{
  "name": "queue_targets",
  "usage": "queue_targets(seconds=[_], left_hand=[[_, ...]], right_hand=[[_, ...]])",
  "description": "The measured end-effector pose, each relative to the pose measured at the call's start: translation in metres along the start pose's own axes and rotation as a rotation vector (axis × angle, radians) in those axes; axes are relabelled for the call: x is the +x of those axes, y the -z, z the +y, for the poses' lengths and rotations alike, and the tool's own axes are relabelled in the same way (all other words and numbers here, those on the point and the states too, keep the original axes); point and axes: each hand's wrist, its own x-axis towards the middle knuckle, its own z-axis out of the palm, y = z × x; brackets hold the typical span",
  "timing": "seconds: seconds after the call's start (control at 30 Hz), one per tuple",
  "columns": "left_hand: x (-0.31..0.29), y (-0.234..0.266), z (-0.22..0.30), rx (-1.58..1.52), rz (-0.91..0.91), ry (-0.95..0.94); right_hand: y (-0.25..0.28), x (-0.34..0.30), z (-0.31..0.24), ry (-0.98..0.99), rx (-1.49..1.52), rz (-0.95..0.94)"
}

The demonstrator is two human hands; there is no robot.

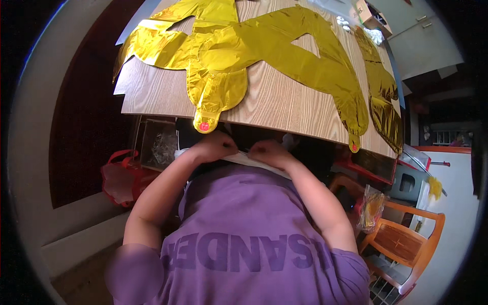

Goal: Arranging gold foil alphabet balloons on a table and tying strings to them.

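Note:
My left hand (217,146) and my right hand (269,153) are close together at my waist, just below the table's near edge. Both have curled fingers at a white strip of cloth (259,164) that runs across the bottom of my purple shirt (244,198). The fingertips are partly hidden, but they seem to pinch the strip. Beyond them, a flat gold foil balloon (218,53) lies spread on the wood-grain table (284,101). Its rounded tab with a red mark (204,126) hangs over the edge near my left hand.
Another gold foil piece (384,101) lies along the table's right side. Small white items (343,22) and a cardboard box (370,18) are at the far right. A red bag (122,178) sits at the left; a wooden chair (404,241) and a plastic-wrapped packet (372,208) are at the right.

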Motion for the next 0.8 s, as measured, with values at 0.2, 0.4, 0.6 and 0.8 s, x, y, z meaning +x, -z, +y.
queue_targets(seconds=[0.2, 0.4, 0.6, 0.8], left_hand=[[0.000, 0.001, -0.001, -0.028, -0.002, -0.010], [-0.001, 0.006, 0.032, -0.107, 0.080, 0.034], [-0.027, -0.002, 0.051, 0.408, 0.310, -0.478], [-0.096, 0.014, 0.127, 0.674, 0.428, -0.810]], right_hand=[[0.003, 0.001, -0.005, 0.014, 0.000, 0.074], [0.006, -0.001, -0.012, 0.109, 0.019, 0.214], [-0.007, -0.039, -0.041, 0.324, 0.179, 0.368], [-0.007, -0.090, -0.098, 0.488, 0.960, -0.222]])
